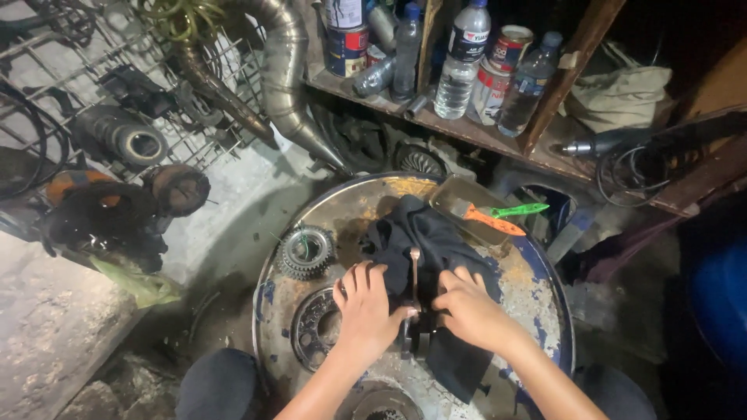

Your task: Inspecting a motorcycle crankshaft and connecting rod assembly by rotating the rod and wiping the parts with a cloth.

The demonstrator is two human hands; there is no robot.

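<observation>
— Crank assembly [415, 307], where is it being kept?

— It is being held on the dark cloth [424, 233] spread over the round rusty drum top that is serving as the tabletop [537, 299]. Its thin rod is being pointed straight away from the person, so the long axis is running from the near edge toward the metal tray [459, 198] with the orange and green tools, while the heavier dark part is being kept at the near end.

— And the hands?

— The part is being flanked from both sides. The left hand [364, 305] is being pressed against its left side, the thumb touching the dark lower part; the right hand [469, 307] is being laid on the cloth just to its right. Both are about equally near.

— Is either grip being closed on it?

— The left fingers are being curled downward beside it, the right ones bent over the cloth; whether anything is being clamped cannot be told.

— What else is being left nearby?

— A toothed sprocket [304, 250] is lying to the left, apart from the hands.
</observation>
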